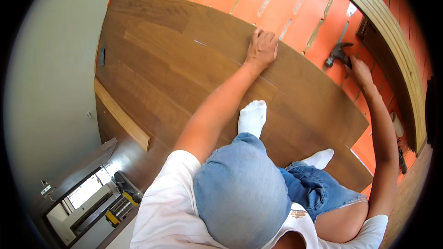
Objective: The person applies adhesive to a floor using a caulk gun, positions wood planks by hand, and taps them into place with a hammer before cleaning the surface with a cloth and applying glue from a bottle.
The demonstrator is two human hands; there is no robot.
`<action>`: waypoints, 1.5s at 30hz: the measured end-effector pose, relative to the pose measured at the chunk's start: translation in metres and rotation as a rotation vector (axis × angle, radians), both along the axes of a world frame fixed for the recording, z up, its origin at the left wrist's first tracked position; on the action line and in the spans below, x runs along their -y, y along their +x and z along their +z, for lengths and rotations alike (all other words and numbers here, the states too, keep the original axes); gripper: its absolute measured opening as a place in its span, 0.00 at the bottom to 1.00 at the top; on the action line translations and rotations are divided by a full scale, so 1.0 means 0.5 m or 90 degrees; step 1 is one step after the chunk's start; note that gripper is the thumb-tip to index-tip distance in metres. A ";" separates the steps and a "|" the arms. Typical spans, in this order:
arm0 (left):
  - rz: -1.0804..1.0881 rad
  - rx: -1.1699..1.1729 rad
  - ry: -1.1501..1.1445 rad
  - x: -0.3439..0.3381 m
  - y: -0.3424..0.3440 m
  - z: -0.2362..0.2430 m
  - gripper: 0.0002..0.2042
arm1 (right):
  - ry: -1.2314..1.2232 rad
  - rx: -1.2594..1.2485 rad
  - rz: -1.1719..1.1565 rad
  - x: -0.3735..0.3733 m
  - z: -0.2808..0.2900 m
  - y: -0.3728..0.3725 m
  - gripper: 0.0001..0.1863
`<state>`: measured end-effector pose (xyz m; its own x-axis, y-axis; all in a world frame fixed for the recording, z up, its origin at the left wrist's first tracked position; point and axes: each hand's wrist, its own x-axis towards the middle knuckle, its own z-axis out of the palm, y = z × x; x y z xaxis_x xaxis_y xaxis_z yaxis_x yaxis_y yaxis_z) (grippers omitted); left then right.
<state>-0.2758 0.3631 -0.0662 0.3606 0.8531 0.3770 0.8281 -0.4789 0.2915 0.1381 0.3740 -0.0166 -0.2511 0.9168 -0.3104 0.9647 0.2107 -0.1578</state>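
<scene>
Brown wood floor planks (152,55) lie joined across the floor under me. At the far edge of the outermost plank (221,23), my left hand (263,48) bears down with its fingers curled at the rim. To the right, my right hand (360,72) is closed round the handle of a claw hammer (338,55). The hammer's dark head hangs over the orange underlayment (295,14), beyond the plank edge and apart from it. My right hand hides most of the handle.
A stack of long planks (392,27) stands at the right on the underlayment. A lighter strip of wood (121,113) lies at the left near the pale wall (50,64), with a small blue piece (102,56) farther up. A yellow-and-black machine (122,203) sits by the doorway.
</scene>
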 end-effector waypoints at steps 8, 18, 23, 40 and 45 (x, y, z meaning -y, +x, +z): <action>0.010 0.001 -0.012 0.018 -0.013 0.003 0.15 | -0.010 0.009 -0.019 0.000 0.023 -0.026 0.14; 0.004 -0.022 -0.039 0.047 -0.026 -0.002 0.21 | 0.005 0.020 0.008 0.000 0.011 -0.019 0.16; 0.006 -0.039 -0.086 0.122 -0.034 0.001 0.24 | 0.063 0.028 0.019 0.011 -0.005 -0.007 0.19; -0.077 -0.124 -0.010 -0.009 0.035 -0.073 0.13 | 0.293 -0.013 -0.121 0.085 -0.047 0.111 0.14; -0.093 -0.074 0.002 -0.022 0.023 -0.095 0.09 | 0.121 -0.002 -0.362 0.251 0.010 0.203 0.17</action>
